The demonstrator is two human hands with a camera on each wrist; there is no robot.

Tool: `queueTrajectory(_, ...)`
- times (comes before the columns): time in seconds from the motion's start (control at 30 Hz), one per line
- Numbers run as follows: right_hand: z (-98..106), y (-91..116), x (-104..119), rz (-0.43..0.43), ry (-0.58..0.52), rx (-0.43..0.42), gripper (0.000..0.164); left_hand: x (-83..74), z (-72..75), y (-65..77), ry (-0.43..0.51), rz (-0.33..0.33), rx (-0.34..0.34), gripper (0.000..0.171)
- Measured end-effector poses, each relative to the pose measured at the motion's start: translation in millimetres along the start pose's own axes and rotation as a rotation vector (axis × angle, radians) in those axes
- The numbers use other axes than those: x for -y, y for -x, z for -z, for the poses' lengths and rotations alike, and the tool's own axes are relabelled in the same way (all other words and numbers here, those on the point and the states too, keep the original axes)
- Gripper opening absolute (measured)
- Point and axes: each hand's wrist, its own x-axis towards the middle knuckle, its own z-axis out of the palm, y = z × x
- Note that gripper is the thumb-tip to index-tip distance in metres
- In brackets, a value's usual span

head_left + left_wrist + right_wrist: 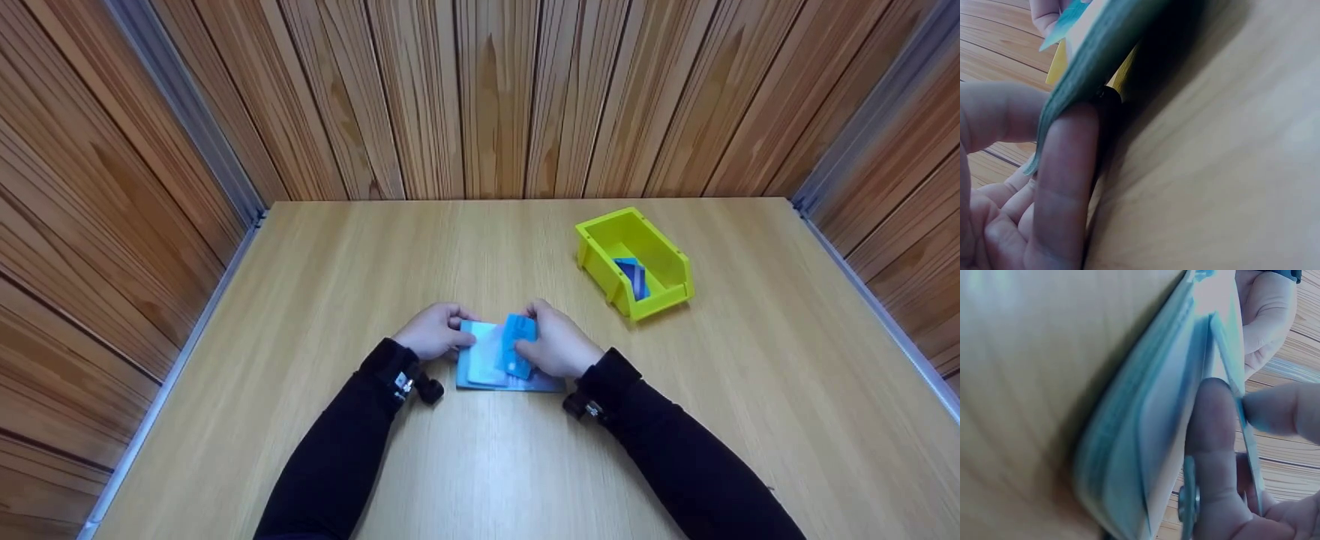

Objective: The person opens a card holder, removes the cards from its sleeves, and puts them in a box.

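Note:
A light-blue booklet (486, 360) lies open near the middle of the table, its stack of pages showing edge-on in the right wrist view. My left hand (435, 332) pinches its left edge, with thumb and a finger on opposite sides of the pages (1081, 84). Over the right part of the booklet, my right hand (561, 343) holds a bright blue card (519, 330) between thumb and fingers. Seen from the right wrist, the card (1251, 458) stands tilted against the open pages. A small tab with a metal snap (1189, 498) shows beside the right fingers.
At the back right stands a yellow-green bin (600, 274) with a few blue and purple cards (636, 277) inside. Wood-plank walls (495, 97) enclose the table (375, 255) at the back and on both sides.

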Motion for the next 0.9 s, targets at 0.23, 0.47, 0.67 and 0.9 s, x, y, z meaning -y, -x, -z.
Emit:
queueTrajectory(0.23, 1, 1, 0, 0.021, -0.025, -0.039, 0.036, 5.5, -0.4, -4.0, 0.002, -0.012, -0.011, 0.032)
queueTrajectory(0.47, 4, 3, 2, 0.079, -0.082, -0.101, 0.033, 4.6, -0.9, -4.2, -0.017, -0.02, -0.015, 0.034)
queueTrajectory(0.67, 17, 6, 6, 0.077, -0.188, -0.121, 0.031, 5.4, -0.3, -3.5, -0.011, -0.019, -0.019, 0.034)
queueTrajectory(0.9, 56, 14, 10, 0.137, -0.225, -0.315, 0.031, 6.1, -1.1, -4.1, 0.0, -0.029, -0.017, 0.034)
